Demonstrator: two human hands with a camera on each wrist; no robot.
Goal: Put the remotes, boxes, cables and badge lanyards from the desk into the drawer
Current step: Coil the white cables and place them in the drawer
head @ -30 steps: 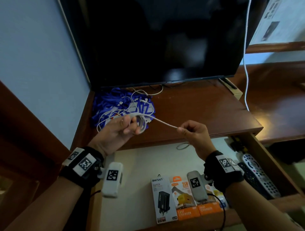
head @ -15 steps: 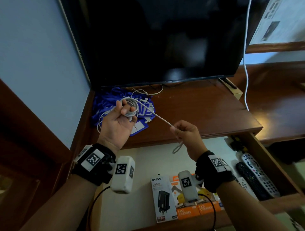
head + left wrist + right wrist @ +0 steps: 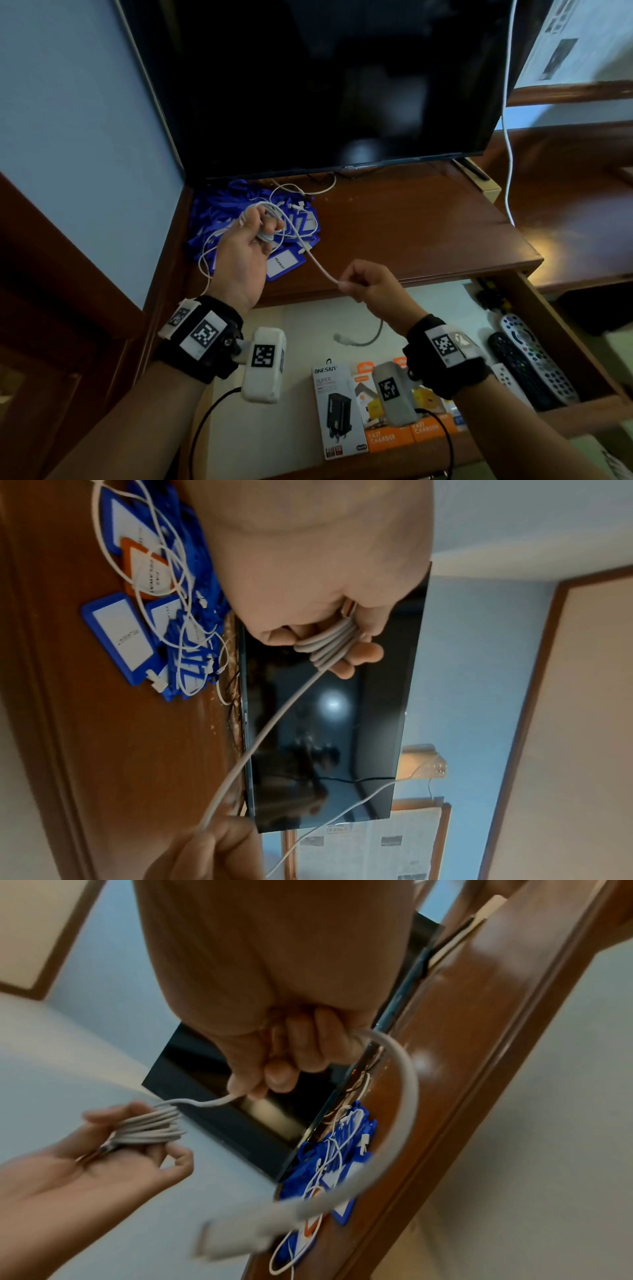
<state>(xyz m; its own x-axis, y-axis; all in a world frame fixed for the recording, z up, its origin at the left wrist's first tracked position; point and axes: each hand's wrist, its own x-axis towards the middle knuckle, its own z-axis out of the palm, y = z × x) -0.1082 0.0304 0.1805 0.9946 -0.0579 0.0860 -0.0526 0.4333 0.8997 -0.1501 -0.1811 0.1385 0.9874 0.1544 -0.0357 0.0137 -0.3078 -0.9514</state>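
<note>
My left hand [image 3: 251, 236] is raised palm-up over the desk's left side, fingers curled round a coil of white cable [image 3: 329, 642]. A strand of the cable [image 3: 317, 265] runs down-right to my right hand [image 3: 363, 281], which pinches it above the drawer's back edge; the free end with its plug [image 3: 342, 338] dangles over the drawer [image 3: 555, 346]. Blue badge lanyards [image 3: 219, 212] with thin white cables [image 3: 298, 192] tangled on them lie on the desk under the TV. Charger boxes [image 3: 339, 411] and remotes [image 3: 531, 359] lie in the drawer.
A dark TV [image 3: 325, 78] stands at the back of the wooden desk [image 3: 411, 226]. A white cord [image 3: 507, 130] hangs down at its right edge. A blue wall [image 3: 78, 137] borders the left side. The drawer floor [image 3: 301, 329] is pale.
My left hand has turned palm-up and lifted, adding turns to the coil. My right hand has slid along the strand, and the free end hangs shorter over the drawer.
</note>
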